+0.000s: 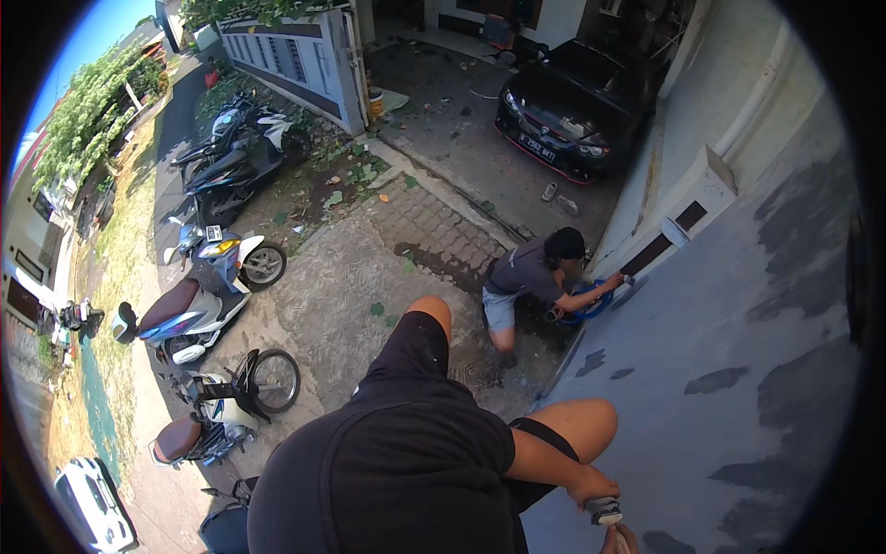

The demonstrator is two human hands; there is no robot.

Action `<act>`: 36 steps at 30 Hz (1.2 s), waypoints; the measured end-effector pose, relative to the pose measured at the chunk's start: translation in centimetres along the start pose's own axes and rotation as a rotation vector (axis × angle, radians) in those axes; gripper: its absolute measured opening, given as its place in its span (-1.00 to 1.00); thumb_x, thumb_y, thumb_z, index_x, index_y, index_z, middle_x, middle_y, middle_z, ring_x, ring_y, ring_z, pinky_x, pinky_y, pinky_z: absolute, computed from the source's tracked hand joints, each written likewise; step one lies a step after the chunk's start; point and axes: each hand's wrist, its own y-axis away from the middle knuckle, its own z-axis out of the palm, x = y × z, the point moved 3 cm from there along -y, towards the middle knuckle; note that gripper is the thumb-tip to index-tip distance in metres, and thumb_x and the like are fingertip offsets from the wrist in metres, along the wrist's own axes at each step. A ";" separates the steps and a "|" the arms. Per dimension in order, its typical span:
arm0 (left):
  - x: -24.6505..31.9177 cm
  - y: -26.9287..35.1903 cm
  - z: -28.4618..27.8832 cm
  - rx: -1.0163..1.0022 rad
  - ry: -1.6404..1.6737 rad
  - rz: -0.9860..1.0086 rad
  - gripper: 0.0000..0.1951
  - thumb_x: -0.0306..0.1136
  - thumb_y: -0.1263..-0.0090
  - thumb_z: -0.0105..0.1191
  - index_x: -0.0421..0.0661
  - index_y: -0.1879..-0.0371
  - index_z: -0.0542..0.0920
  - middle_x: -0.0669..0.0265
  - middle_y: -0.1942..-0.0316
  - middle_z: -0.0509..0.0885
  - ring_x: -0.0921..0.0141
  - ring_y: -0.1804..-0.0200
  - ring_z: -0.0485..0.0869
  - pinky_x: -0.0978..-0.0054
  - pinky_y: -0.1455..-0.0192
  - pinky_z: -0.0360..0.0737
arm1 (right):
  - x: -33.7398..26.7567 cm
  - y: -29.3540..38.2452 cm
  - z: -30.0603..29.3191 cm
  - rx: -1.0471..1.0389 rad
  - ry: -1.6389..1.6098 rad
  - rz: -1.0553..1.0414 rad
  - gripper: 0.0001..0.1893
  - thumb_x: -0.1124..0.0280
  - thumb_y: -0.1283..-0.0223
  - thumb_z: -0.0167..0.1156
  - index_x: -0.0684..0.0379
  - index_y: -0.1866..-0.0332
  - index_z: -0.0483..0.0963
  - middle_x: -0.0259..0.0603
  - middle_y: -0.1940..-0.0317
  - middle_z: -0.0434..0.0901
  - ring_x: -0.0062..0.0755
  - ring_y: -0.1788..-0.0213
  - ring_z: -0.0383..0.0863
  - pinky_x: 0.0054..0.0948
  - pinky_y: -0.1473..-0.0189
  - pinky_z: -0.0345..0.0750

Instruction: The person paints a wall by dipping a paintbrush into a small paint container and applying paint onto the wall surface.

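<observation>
My left hand (594, 485) is closed around a small grey-and-white smeared tool (605, 511), which looks like a putty knife or scraper. Below it, my right hand (618, 540) is cut off by the bottom rim. Its fingers are close under the tool, and whether they grip anything is unclear. Both hands are beside the grey wall (664, 436), whose surface carries darker patches. My bent knees (597, 419) show above the hands, one of them close to the wall.
A crouching co-worker (522, 277) holds a small tool against the wall, next to a blue hose-like bundle (588, 305). A black car (567, 104) stands in the carport. Motorcycles (201, 311) are parked to the left beside a gate (297, 62). A pipe (754, 97) runs along the wall.
</observation>
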 end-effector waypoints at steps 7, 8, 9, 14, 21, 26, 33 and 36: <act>1.9 -0.5 -0.8 -0.079 0.048 -0.010 -0.07 -0.36 -0.02 0.59 -0.02 -0.40 0.29 0.16 -0.31 0.46 0.01 -0.28 0.61 0.03 -0.27 0.55 | 3.6 3.3 -0.8 0.172 -0.030 0.201 -0.86 0.53 -0.23 0.41 0.36 0.17 0.70 -0.10 0.26 0.75 -0.33 0.22 0.70 -0.37 0.11 0.62; 1.9 -0.6 -0.9 -0.041 0.070 -0.031 -0.08 -0.39 -0.04 0.58 -0.03 -0.40 0.29 0.17 -0.31 0.46 0.01 -0.29 0.61 0.04 -0.27 0.56 | 3.8 3.4 -0.7 0.219 -0.086 0.223 -0.85 0.51 -0.24 0.42 0.36 0.17 0.70 -0.11 0.27 0.75 -0.36 0.22 0.69 -0.39 0.11 0.61; 1.8 -0.4 -1.0 0.001 0.091 -0.063 -0.09 -0.41 -0.05 0.57 -0.03 -0.40 0.29 0.18 -0.32 0.46 0.02 -0.30 0.61 0.06 -0.28 0.57 | 4.0 3.4 -0.4 0.260 -0.146 0.239 -0.85 0.49 -0.25 0.44 0.36 0.17 0.70 -0.12 0.27 0.75 -0.39 0.22 0.69 -0.41 0.11 0.61; 1.8 -0.6 -1.3 0.013 0.167 -0.080 -0.06 -0.41 -0.03 0.58 -0.03 -0.42 0.27 0.16 -0.33 0.46 0.01 -0.33 0.58 0.06 -0.31 0.55 | 5.0 3.6 -0.8 0.305 -0.188 0.249 -0.83 0.47 -0.26 0.46 0.35 0.16 0.70 -0.16 0.28 0.76 -0.46 0.24 0.68 -0.46 0.11 0.60; 2.1 -1.0 -1.5 -0.019 0.110 -0.084 -0.17 -0.46 -0.12 0.50 -0.05 -0.38 0.30 0.15 -0.30 0.46 0.01 -0.25 0.64 0.07 -0.23 0.59 | 5.2 4.4 -1.7 0.317 -0.312 0.290 -0.80 0.46 -0.29 0.46 0.40 0.16 0.67 -0.14 0.30 0.74 -0.42 0.23 0.74 -0.49 0.08 0.64; 2.1 -0.9 -1.4 -0.010 0.097 -0.065 -0.16 -0.45 -0.13 0.51 -0.03 -0.39 0.29 0.17 -0.32 0.45 0.02 -0.25 0.64 0.05 -0.23 0.60 | 5.7 5.2 -1.9 0.368 -0.410 0.316 -0.77 0.43 -0.30 0.45 0.40 0.11 0.66 -0.11 0.25 0.74 -0.39 0.21 0.74 -0.46 0.06 0.65; 2.4 -0.8 -1.5 -0.020 0.154 -0.117 -0.16 -0.42 -0.15 0.52 -0.01 -0.41 0.29 0.19 -0.33 0.45 0.02 -0.26 0.64 0.05 -0.24 0.60 | 5.8 6.4 -3.0 0.429 -0.433 0.346 -0.76 0.40 -0.31 0.45 0.40 0.12 0.66 -0.12 0.25 0.73 -0.36 0.20 0.74 -0.44 0.04 0.65; 2.5 -1.3 -1.4 0.018 0.154 -0.125 -0.16 -0.38 -0.14 0.53 0.02 -0.40 0.31 0.20 -0.34 0.46 0.02 -0.27 0.64 0.08 -0.25 0.61 | 5.5 6.8 -3.8 0.438 -0.359 0.344 -0.80 0.43 -0.29 0.45 0.36 0.14 0.69 -0.20 0.33 0.74 -0.51 0.28 0.67 -0.53 0.17 0.56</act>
